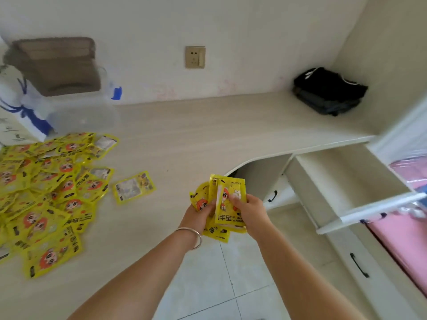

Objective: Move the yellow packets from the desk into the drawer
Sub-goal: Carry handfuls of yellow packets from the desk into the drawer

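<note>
A big heap of yellow packets with orange cartoon faces covers the left part of the pale desk. One packet lies alone, face down, right of the heap. Both hands hold a small bunch of yellow packets over the desk's front edge. My left hand, with a silver bangle on its wrist, grips the bunch from the left. My right hand pinches the front packet from the right. The open drawer, white and empty inside, juts out to the right of my hands.
A clear plastic box with a brown item above it and a white bag with blue ribbon stand at the back left. A black bag sits in the desk's far right corner. Shut drawers with black handles lie below.
</note>
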